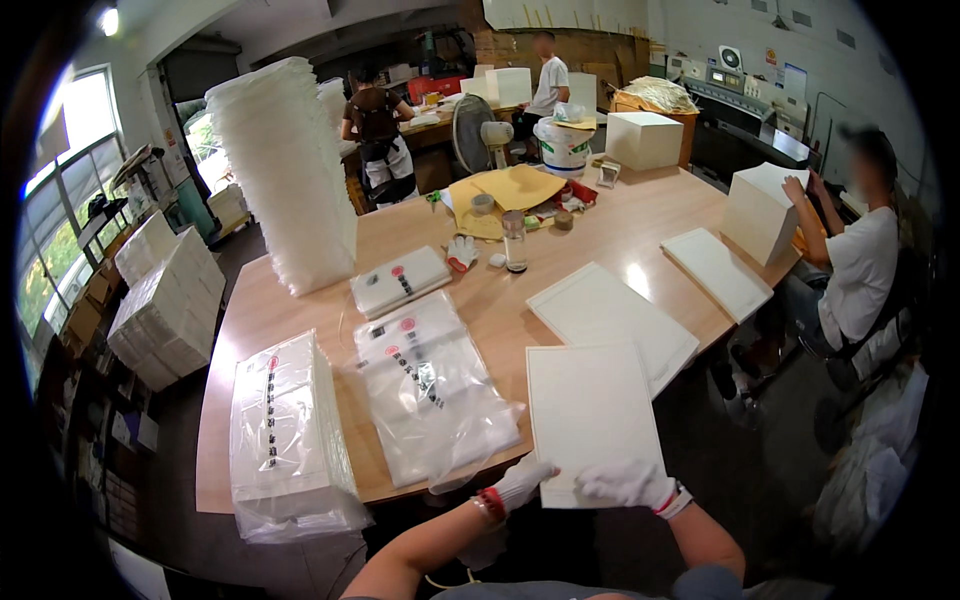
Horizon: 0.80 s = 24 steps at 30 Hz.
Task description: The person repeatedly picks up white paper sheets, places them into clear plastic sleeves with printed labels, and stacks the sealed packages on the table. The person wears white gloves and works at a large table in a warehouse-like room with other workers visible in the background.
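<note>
A white rectangular board (595, 400) with a faint border line lies before me, its lower part reaching past the table's near edge. My left hand (522, 482), in a white glove with a red cuff, is closed on the board's lower left edge. The gloved right hand (630, 484) rests across the lower right part of the board, its fingers stretched over the surface. Beyond lies a larger white sheet or stack of sheets (615, 320), partly covered by the board. To the left, printed clear plastic bags (440, 400) are spread flat.
A plastic-wrapped stack (285, 430) stands at the near left, below a tall white stack (285, 180). A glass jar (514, 245), a spare glove (462, 253) and a bucket (563, 147) sit farther back. At right, a seated person handles a white box (765, 210); two people work behind.
</note>
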{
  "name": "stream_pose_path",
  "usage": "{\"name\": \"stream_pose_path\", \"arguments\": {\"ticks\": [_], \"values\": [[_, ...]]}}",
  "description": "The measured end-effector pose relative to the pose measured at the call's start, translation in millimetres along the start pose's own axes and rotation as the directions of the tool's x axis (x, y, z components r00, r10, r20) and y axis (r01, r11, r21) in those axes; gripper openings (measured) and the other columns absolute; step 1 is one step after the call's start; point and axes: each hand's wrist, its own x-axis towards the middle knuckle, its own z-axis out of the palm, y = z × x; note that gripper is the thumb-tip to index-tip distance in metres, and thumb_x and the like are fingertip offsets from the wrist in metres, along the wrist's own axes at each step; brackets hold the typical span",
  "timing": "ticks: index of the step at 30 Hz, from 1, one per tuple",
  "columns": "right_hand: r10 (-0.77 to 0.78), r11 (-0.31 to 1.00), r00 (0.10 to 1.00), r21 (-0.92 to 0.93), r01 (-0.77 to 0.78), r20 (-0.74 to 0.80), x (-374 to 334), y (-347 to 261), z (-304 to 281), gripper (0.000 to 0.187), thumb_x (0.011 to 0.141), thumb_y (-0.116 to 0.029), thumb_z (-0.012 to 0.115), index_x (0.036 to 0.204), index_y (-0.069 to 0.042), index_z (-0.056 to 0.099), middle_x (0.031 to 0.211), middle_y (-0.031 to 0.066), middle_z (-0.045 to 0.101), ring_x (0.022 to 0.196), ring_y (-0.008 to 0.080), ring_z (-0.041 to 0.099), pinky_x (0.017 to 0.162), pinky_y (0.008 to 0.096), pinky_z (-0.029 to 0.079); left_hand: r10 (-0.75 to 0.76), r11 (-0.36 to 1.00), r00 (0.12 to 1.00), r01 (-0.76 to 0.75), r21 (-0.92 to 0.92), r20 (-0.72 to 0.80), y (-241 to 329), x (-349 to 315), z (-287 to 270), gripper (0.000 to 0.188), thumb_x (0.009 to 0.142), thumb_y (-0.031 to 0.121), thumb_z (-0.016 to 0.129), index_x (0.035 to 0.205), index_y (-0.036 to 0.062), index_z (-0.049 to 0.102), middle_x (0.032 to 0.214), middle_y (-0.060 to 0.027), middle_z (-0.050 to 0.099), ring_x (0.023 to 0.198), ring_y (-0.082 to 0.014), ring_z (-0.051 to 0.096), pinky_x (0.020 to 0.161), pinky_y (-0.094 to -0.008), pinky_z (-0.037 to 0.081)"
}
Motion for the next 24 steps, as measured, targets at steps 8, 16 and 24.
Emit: {"name": "stream_pose_path", "arguments": {"ticks": [8, 16, 24], "values": [[0.813, -0.396, 0.455, 0.918, -0.024, 0.363, 21.8, -63.0, 64.5, 0.046, 0.093, -0.037, 0.043, 0.119, 0.001, 0.046, 0.1, 0.0095, 0.058, 0.096, 0.0189, 0.053, 0.083, 0.0325, 0.045, 0.3, 0.565, 0.93, 0.008, 0.825, -0.214, 40.7, -92.9, 27.4, 0.075, 0.067, 0.025, 0.067, 0.129, -0.0002, 0.033, 0.113, -0.022, 0.048, 0.099, -0.0338, 0.052, 0.089, -0.0413, 0.04], [0.862, 0.052, 0.507, 0.996, -0.07, -0.009, 73.3, -98.6, 44.7, 0.029, 0.086, -0.017, 0.055, 0.108, 0.003, 0.052, 0.099, 0.0074, 0.057, 0.086, 0.0134, 0.053, 0.076, 0.0282, 0.045, 0.748, 0.144, 0.663, -0.12, 0.982, -0.028, 10.0, -87.0, -0.9, 0.077, 0.063, 0.026, 0.066, 0.129, -0.0013, 0.034, 0.134, -0.0348, 0.025, 0.122, -0.0517, 0.029, 0.099, -0.0628, 0.021], [0.647, 0.674, 0.679, 0.677, -0.297, -0.346, 44.8, -80.9, -39.1, 0.03, 0.079, -0.004, 0.054, 0.108, 0.003, 0.053, 0.1, 0.0134, 0.059, 0.084, 0.0222, 0.059, 0.073, 0.0319, 0.048, 0.38, 0.909, 0.924, -0.365, 0.202, -0.039, 95.7, -65.1, -132.4, 0.04, 0.079, 0.008, 0.053, 0.118, -0.001, 0.05, 0.082, -0.0062, 0.061, 0.074, -0.0097, 0.057, 0.064, -0.0228, 0.046]]}}
